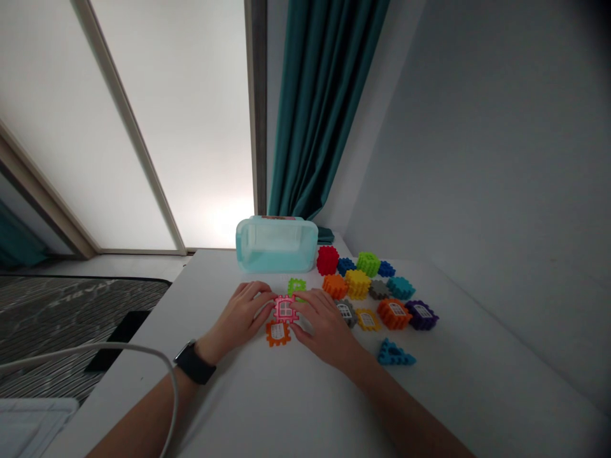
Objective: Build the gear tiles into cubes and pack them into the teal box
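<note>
Between my two hands is a pink square building tile (286, 309) with a window grid and notched edges. My left hand (248, 310) pinches its left side, thumb and fingers at the edge. From the right, my right hand (321, 323) grips the same tile with its fingertips. An orange notched tile (277, 333) lies just below the pink one, touching or nearly so. Behind it, a light green open tile (296, 285) lies flat, partly covered by my right fingers. A dark watch (195, 363) is on my left wrist.
To the right sit stacks of notched tiles, among them a yellow stack (358, 284), an orange stack (394, 314) and a purple stack (422, 315). A blue triangular piece (396, 353) lies nearer. An aqua plastic bin (277, 262) stands behind. A white cable (119, 345) crosses my left forearm.
</note>
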{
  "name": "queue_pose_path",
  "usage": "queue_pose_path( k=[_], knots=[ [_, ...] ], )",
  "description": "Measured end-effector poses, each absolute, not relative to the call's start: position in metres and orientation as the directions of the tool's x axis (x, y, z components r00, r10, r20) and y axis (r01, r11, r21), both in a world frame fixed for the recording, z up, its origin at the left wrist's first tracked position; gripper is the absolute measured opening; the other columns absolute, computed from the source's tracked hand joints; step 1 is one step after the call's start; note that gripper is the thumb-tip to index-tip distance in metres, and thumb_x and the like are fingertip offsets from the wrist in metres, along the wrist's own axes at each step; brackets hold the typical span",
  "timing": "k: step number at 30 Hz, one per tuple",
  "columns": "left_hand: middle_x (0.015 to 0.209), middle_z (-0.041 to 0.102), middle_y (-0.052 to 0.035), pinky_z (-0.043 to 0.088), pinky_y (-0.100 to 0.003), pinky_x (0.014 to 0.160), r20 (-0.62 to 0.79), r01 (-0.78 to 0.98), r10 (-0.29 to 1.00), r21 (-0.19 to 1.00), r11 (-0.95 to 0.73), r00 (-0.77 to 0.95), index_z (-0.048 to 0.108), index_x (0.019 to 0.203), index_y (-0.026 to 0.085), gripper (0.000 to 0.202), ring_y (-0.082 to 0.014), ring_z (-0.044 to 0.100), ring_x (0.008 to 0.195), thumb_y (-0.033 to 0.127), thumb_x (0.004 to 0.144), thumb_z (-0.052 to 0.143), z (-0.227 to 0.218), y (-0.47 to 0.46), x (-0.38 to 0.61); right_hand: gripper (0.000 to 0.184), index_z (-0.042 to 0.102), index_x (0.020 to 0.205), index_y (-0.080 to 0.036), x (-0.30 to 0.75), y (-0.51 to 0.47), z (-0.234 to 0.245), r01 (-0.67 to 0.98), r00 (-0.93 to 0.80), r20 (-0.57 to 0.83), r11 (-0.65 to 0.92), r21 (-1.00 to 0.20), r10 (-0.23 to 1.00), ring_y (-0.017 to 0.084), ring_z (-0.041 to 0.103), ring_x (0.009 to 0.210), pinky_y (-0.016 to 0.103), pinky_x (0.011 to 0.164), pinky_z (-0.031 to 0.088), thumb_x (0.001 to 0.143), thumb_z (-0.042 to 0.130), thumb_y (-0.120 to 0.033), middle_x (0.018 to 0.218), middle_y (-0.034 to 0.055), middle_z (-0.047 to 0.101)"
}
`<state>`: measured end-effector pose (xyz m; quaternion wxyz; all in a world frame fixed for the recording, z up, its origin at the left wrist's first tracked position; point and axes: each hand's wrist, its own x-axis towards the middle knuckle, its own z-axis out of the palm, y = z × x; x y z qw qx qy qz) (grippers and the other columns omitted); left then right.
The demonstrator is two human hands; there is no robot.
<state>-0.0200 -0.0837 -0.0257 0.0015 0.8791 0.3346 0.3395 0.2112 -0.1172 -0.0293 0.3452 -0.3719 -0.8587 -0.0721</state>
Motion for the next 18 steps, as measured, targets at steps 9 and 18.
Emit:
queue_pose_path(
  k=[9, 18],
  knots=[
    [0.115, 0.061, -0.011, 0.047, -0.042, 0.095, 0.583, 0.561, 0.603, 0.281, -0.779, 0.544, 0.058, 0.121, 0.02, 0.042, -0.0263, 0.058, 0.108, 0.039, 0.086, 0.07, -0.03, -0.085, -0.017, 0.027, 0.06, 0.118, -0.022, 0.212, -0.117, -0.027, 0.692, -0.468, 0.658, 0.708, -0.141, 0.59, 0.028, 0.058, 0.115, 0.051, 0.099, 0.049, 0.091, 0.059, -0.023, 0.123, 0.012, 0.064],
    [0.116, 0.059, -0.0111, 0.049, -0.042, 0.093, 0.632, 0.565, 0.631, 0.346, -0.749, 0.45, 0.059, 0.123, 0.021, 0.046, -0.026, 0.058, 0.106, 0.042, 0.084, 0.072, -0.037, -0.086, -0.01, 0.027, 0.06, 0.12, -0.02, 0.215, -0.114, -0.029, 0.681, -0.465, 0.673, 0.718, -0.144, 0.576, 0.027, 0.054, 0.124, 0.049, 0.102, 0.049, 0.093, 0.056, -0.021, 0.129, 0.0137, 0.06]
  ],
)
